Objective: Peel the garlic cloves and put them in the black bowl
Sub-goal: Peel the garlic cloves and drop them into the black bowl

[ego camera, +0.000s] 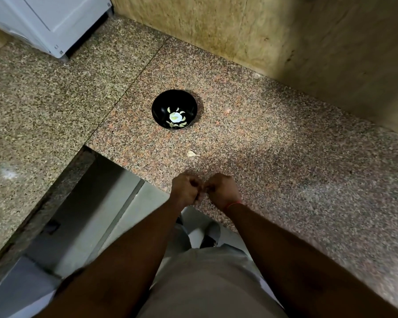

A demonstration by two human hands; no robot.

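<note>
While both fists meet low in the centre of the frame, the round black bowl (174,109) sits well apart above them on the speckled pink-brown granite counter (274,145).

Left hand (186,190) and right hand (221,189) are knuckle to knuckle at the counter's near edge, fingers curled tight, and blur hides whatever is pinched between them, so I cannot tell what they hold. Pale peeled garlic cloves (177,118) lie in the bowl's bottom. One loose pale garlic piece (192,154) lies on the stone between bowl and hands. A thin red thread (234,204) circles the right wrist. A white appliance (55,21) stands at upper left.
</note>
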